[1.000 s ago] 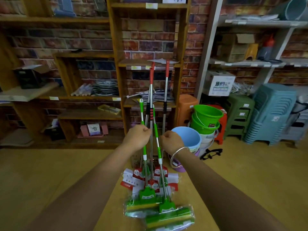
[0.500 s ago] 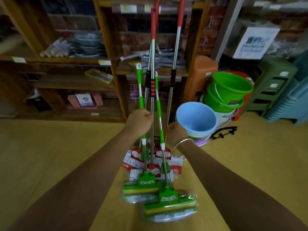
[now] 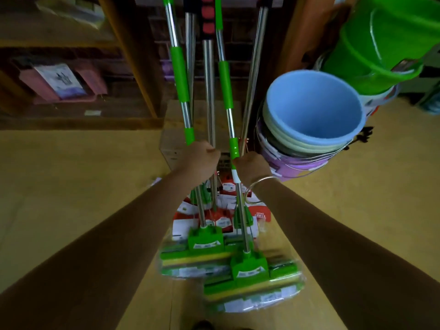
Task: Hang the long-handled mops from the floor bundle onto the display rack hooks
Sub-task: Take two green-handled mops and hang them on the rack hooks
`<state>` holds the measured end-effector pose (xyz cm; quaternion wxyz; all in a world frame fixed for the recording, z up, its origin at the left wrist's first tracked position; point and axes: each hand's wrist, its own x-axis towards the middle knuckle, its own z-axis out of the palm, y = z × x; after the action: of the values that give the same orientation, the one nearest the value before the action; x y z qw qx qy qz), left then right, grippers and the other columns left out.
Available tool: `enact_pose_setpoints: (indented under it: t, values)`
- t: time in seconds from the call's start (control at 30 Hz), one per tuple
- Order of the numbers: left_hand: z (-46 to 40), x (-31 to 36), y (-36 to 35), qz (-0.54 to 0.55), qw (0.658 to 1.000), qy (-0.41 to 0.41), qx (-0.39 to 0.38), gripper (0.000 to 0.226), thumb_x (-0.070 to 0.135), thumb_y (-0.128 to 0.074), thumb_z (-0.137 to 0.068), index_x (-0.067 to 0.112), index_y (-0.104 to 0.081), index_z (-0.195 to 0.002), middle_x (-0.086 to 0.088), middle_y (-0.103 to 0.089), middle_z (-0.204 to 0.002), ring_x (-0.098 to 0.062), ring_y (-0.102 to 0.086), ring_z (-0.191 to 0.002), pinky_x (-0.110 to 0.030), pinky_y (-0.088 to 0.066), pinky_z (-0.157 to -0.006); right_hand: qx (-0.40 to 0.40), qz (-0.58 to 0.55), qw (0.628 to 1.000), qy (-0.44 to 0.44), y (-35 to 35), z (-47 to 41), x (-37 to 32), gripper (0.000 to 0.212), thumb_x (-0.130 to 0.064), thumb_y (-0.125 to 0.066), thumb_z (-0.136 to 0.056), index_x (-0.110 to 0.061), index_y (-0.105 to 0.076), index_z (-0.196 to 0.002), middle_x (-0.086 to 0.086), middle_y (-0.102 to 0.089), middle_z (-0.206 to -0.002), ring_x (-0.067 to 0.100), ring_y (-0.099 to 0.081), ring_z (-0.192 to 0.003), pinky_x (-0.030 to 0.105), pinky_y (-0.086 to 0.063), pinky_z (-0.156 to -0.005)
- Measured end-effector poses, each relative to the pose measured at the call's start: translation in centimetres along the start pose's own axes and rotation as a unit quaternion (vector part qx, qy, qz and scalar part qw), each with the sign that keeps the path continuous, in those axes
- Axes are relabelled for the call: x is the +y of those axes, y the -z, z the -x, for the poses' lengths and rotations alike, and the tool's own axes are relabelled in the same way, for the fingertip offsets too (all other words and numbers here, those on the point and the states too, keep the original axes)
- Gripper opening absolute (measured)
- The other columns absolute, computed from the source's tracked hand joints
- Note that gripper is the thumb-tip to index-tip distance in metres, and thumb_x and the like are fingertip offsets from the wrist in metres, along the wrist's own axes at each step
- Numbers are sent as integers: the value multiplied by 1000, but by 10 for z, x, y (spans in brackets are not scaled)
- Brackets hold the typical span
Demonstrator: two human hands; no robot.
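Observation:
Several long-handled mops stand upright in a bundle in front of the wooden shelf. My left hand (image 3: 202, 160) grips the steel shaft of the left green mop (image 3: 179, 77), whose wrapped green sponge head (image 3: 204, 248) rests on the floor. My right hand (image 3: 252, 166) grips the right green mop (image 3: 225, 84); its wrapped head (image 3: 250, 279) lies nearer me. Between and behind them rise red-handled mops (image 3: 209, 91), with red-and-white packaged heads (image 3: 223, 220) on the floor. The handle tops are out of view.
A stack of buckets topped by a blue one (image 3: 312, 106) stands close on the right, with green buckets (image 3: 381, 48) behind. A cardboard box (image 3: 171, 139) sits behind the mops. The wooden shelf unit (image 3: 128, 55) fills the back; yellow floor (image 3: 71, 186) spreads left and right.
The view has dropped and closed in on the mops. Both hands have slid down the green shafts to lower grips near the floor heads.

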<state>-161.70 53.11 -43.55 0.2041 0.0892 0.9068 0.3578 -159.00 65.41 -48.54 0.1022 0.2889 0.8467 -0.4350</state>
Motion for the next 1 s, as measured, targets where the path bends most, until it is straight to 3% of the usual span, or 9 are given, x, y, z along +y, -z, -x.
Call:
enact_pose_setpoints:
  t: [0.1, 0.2, 0.33, 0.5, 0.63, 0.8, 0.9, 1.0]
  values:
    - [-37, -45, -43, 13, 1000, 12, -3, 29, 17, -43, -94, -2, -63, -85, -27, -64, -87, -30, -59, -72, -35, -44, -66, 43, -3, 999, -11, -35, -47, 40, 28, -22, -50, -85, 1, -60, -100, 19, -63, -97, 31, -58, -90, 26, -34, -68]
    - [-66, -76, -82, 8, 1000, 12, -19, 29, 19, -44, -93, 1, -63, -81, -23, -64, -80, -25, -54, -61, -31, -40, -59, 65, -2, 998, -18, -61, -90, 68, 28, -20, -52, -84, 0, -57, -102, 17, -61, -97, 31, -58, -91, 27, -36, -68]
    - [-101, -105, -112, 12, 999, -3, -31, 31, 18, -43, -93, -3, -62, -80, -19, -51, -69, -23, -46, -60, -33, -35, -60, 89, -12, 996, -5, -87, -141, 85, 40, -20, -54, -84, 2, -49, -117, 24, -57, -116, 38, -56, -104, 42, -47, -88]
    - [-131, -128, -118, 23, 1000, -7, -9, 31, 20, -44, -92, -5, -63, -91, -25, -60, -76, -24, -50, -62, -33, -40, -63, 83, -81, 993, 35, -102, -180, 78, 61, -25, -59, -83, -7, -31, -134, 20, -51, -126, 35, -53, -112, 47, -43, -97]
    - [-148, -131, -110, 28, 999, -13, 5, 23, 20, -44, -93, 6, -61, -84, -7, -57, -65, -19, -51, -57, -31, -42, -59, 90, -118, 988, 48, -110, -198, 69, 54, -26, -56, -87, -8, -31, -131, 19, -50, -127, 34, -51, -115, 46, -41, -99]
    - [-161, -127, -96, 35, 999, -22, 35, 24, 18, -43, -94, 6, -59, -81, -18, -60, -80, -24, -53, -63, -32, -45, -63, 89, -109, 988, 63, -112, -199, 74, 39, -20, -48, -92, -7, -37, -126, 21, -55, -119, 35, -55, -108, 41, -45, -93]
    - [-168, -124, -84, 54, 995, -16, 84, 27, 16, -45, -93, 13, -54, -68, -14, -59, -82, -19, -50, -63, -27, -39, -56, 95, -114, 985, 87, -112, -188, 82, 38, -20, -45, -93, -10, -36, -128, 19, -57, -116, 33, -56, -105, 42, -46, -92]
    - [-182, -121, -69, 12, 976, 2, 218, 17, 22, -51, -89, 11, -63, -95, -9, -60, -89, -19, -52, -74, -25, -32, -51, 127, -137, 976, 114, -117, -174, 88, 30, -19, -44, -92, -10, -42, -121, 16, -57, -111, 31, -56, -100, 40, -46, -87]
